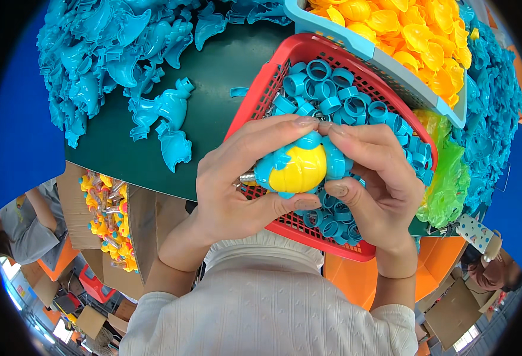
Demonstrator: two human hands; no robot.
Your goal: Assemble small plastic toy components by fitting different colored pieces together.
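Between my two hands is a small blue-and-yellow plastic toy (298, 170), with a rounded yellow middle and blue parts around it. My left hand (237, 172) is closed on its left side, thumb below and index finger along the top. A metal spring or threaded piece (247, 177) juts out beside the left palm. My right hand (379, 178) pinches the toy's blue right end between thumb and fingers. Both index fingertips meet at the toy's upper edge. Directly beneath is a red basket (261, 86) holding many blue plastic rings (356, 107), partly hidden by my hands.
Blue molded shells (107, 53) are heaped at the far left of the dark green table (213, 65), a few (169, 113) lying apart. A grey-blue crate (385, 62) of yellow parts (415, 29) stands behind the basket. Right are a green bag (448, 178) and another blue heap (492, 113). A cardboard box (142, 231) holds toys.
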